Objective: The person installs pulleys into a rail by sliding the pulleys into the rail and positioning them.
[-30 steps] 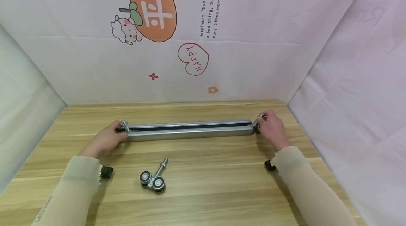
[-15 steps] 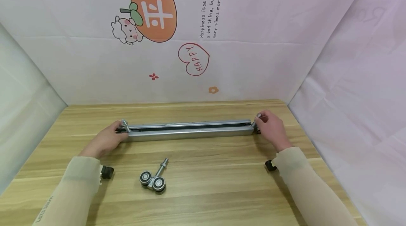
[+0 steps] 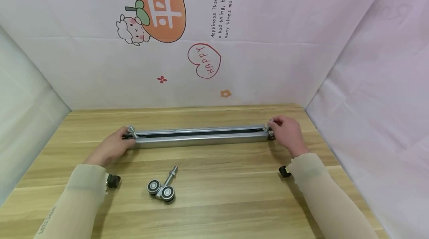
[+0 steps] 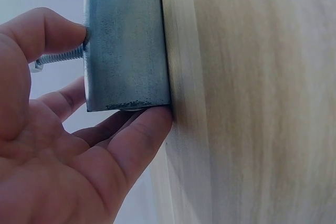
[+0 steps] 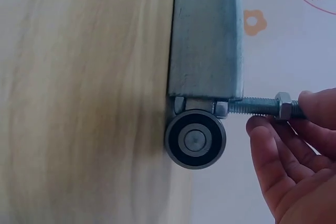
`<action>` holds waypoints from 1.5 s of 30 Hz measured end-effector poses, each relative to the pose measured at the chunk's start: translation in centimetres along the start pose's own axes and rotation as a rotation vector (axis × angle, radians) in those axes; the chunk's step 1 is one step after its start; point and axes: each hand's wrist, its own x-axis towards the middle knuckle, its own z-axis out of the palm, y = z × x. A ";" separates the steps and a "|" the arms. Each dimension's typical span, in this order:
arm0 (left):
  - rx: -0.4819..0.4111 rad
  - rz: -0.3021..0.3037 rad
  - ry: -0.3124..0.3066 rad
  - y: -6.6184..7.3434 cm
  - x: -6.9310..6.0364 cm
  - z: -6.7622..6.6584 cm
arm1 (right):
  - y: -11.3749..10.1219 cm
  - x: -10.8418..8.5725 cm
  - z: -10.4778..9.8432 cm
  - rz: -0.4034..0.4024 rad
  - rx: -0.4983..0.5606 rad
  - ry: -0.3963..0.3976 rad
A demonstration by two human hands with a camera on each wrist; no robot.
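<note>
A silver slotted metal rail (image 3: 201, 140) lies lengthwise on the wooden table. At its left end my left hand (image 3: 112, 147) grips it, thumb (image 4: 65, 35) on the slotted side and fingers across the end face. A threaded bolt (image 4: 60, 56) sticks up from the slot beside that thumb; what it is fixed to is hidden. My right hand (image 3: 286, 134) pinches the threaded bolt (image 5: 254, 106) of a roller trolley. One wheel (image 5: 195, 140) of that trolley stands outside the rail's right end; its front part is inside the rail.
Another roller trolley (image 3: 161, 190) lies on the table (image 3: 228, 201) in front of the rail, its bolt pointing away to the right. Behind the table hangs a white printed cloth (image 3: 268, 71), with more white cloth (image 3: 375, 93) along the sides.
My right hand has moved slightly left, and its trolley has slid partway into the rail's right end. The left hand and the loose trolley have stayed in place.
</note>
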 end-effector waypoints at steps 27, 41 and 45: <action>0.007 0.004 0.004 -0.2 0.1 0.0 | -1.8 0.2 1.3 -0.071 -0.050 -0.018; 0.002 0.005 -0.003 -0.1 -0.1 0.0 | -4.8 0.1 2.9 -0.157 -0.126 -0.037; -0.001 0.007 -0.005 -0.1 0.0 -0.1 | -5.1 0.2 3.4 -0.176 -0.135 -0.032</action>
